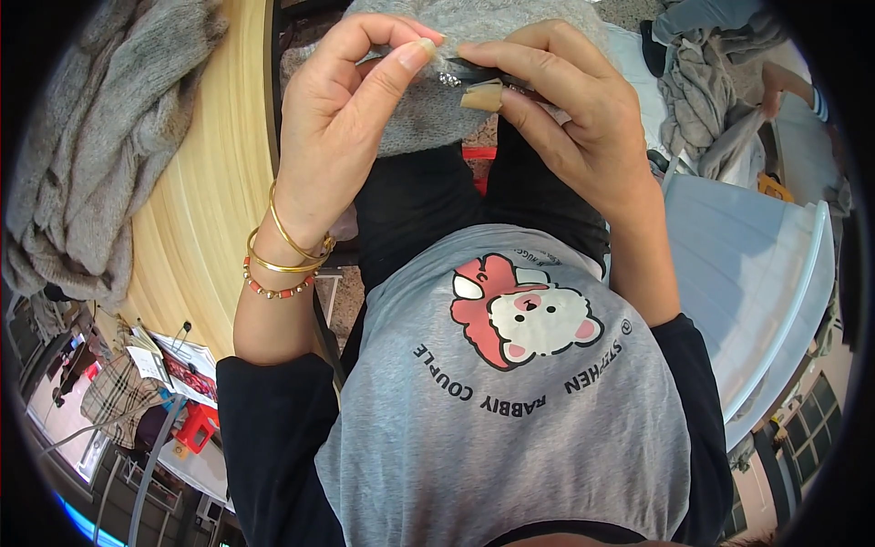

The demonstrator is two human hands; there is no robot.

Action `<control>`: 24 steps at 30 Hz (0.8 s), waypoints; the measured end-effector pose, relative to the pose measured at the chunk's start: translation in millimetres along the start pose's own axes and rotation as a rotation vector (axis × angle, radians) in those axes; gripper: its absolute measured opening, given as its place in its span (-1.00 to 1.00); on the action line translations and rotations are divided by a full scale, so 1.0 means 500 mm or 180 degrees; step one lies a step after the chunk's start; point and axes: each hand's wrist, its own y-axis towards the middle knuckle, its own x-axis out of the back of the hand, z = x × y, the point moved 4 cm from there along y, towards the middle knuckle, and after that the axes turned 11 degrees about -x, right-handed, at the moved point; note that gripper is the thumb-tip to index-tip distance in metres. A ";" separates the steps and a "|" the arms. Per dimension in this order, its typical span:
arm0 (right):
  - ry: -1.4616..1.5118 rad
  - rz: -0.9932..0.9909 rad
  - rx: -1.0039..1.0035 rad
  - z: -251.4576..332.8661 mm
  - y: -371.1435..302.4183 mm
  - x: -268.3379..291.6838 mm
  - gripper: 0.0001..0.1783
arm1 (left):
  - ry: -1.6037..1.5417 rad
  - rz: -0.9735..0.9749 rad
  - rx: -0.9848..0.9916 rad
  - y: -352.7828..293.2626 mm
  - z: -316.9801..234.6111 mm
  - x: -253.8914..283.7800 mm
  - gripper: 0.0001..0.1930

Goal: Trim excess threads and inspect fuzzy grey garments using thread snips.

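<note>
A fuzzy grey knit piece (410,128) lies across my knees, under both hands. My left hand (342,109) is closed, thumb and forefinger pinching at the knit's raised fuzz. Close beside it, my right hand (574,100) is closed round a dark slim tool (474,71), whose kind I cannot make out. A beige, tape-like piece (481,96) sits at the right thumb's tip. Small shiny beads (448,79) show between the two hands, just under the tool. The right fingers hide most of the tool.
A pale wooden table (196,191) stands at my left, with a heap of grey knitwear (137,137) on it. A light blue plastic bin (729,264) is at my right. Beyond it, another person's hand (775,87) is by grey fabric (697,100).
</note>
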 end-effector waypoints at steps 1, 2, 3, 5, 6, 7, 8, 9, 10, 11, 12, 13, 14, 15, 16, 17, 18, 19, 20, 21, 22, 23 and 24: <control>0.0162 0.0183 -0.0453 0.003 -0.001 0.001 -0.69 | -0.0017 -0.0040 0.0050 -0.001 0.000 0.001 -0.84; 0.0165 0.0186 -0.0452 -0.033 0.016 -0.018 -0.69 | -0.0015 -0.0043 0.0052 -0.002 0.000 0.002 -0.84; 0.0259 -0.0565 0.1126 -0.062 0.033 -0.028 -0.65 | -0.0014 -0.0003 0.0062 0.002 -0.002 -0.002 -0.84; 0.0354 -0.1282 0.2705 -0.074 0.017 -0.038 -0.62 | -0.0014 0.0006 0.0090 0.001 0.001 0.001 -0.85; 0.0592 -0.1151 0.2628 -0.075 0.017 -0.040 -0.61 | -0.0031 0.0014 0.0078 0.000 0.001 0.000 -0.85; 0.0828 -0.1021 0.2548 -0.077 0.018 -0.041 -0.61 | -0.0049 0.0022 0.0066 0.000 0.002 0.000 -0.86; 0.0830 -0.1019 0.2545 -0.076 0.020 -0.040 -0.61 | -0.0050 0.0021 0.0070 0.000 0.006 0.002 -0.86; 0.0616 -0.1134 0.2673 -0.074 0.020 -0.039 -0.63 | -0.0074 0.0045 0.0025 0.002 0.008 0.003 -0.85; 0.0399 -0.1250 0.2799 -0.071 0.018 -0.039 -0.65 | -0.0097 0.0070 -0.0020 0.005 0.004 0.002 -0.85; 0.0400 -0.1252 0.2794 -0.072 0.016 -0.040 -0.65 | -0.0098 0.0073 -0.0015 0.003 -0.005 -0.006 -0.85; 0.0489 -0.1212 0.2743 -0.076 0.015 -0.040 -0.66 | -0.0274 -0.0149 0.0305 0.009 -0.027 -0.024 -0.88; 0.0583 -0.1170 0.2699 -0.076 0.015 -0.039 -0.66 | -0.0444 -0.0377 0.0622 0.009 -0.037 -0.031 -0.90; 0.0583 -0.1172 0.2697 -0.074 0.013 -0.039 -0.66 | -0.0444 -0.0374 0.0623 0.010 -0.035 -0.031 -0.90; 0.1125 -0.0873 0.2389 -0.071 0.017 -0.039 -0.68 | -0.0411 -0.0402 0.0623 0.011 -0.030 -0.028 -0.90; 0.1656 -0.0570 0.2066 -0.067 0.019 -0.039 -0.70 | -0.0377 -0.0428 0.0622 0.011 -0.024 -0.025 -0.89; 0.1656 -0.0577 0.2059 -0.050 0.003 -0.023 -0.70 | -0.0378 -0.0421 0.0627 0.010 -0.015 -0.019 -0.89; 0.1096 -0.0290 0.0960 -0.022 0.004 -0.008 -0.72 | -0.0507 -0.0496 0.0724 0.005 -0.005 -0.010 -0.90; 0.0512 -0.0019 -0.0138 -0.024 0.002 -0.002 -0.73 | -0.0644 -0.0551 0.0816 0.005 0.003 -0.007 -0.90; 0.0509 -0.0025 -0.0148 -0.032 0.001 -0.002 -0.73 | -0.0649 -0.0542 0.0819 0.007 0.004 -0.010 -0.90; 0.0773 0.0016 -0.0653 -0.060 0.001 -0.008 -0.72 | -0.0974 -0.0762 0.0915 0.008 0.008 -0.011 -0.90; 0.1036 0.0057 -0.1159 -0.085 0.000 -0.013 -0.71 | -0.1298 -0.0985 0.1011 0.009 0.013 -0.012 -0.90; 0.1031 0.0051 -0.1169 -0.091 -0.001 -0.013 -0.71 | -0.1307 -0.0977 0.1017 0.011 0.019 -0.009 -0.90; 0.0428 -0.0213 -0.0691 -0.084 0.000 -0.006 -0.68 | -0.1519 -0.1067 0.1024 0.010 0.028 0.001 -0.90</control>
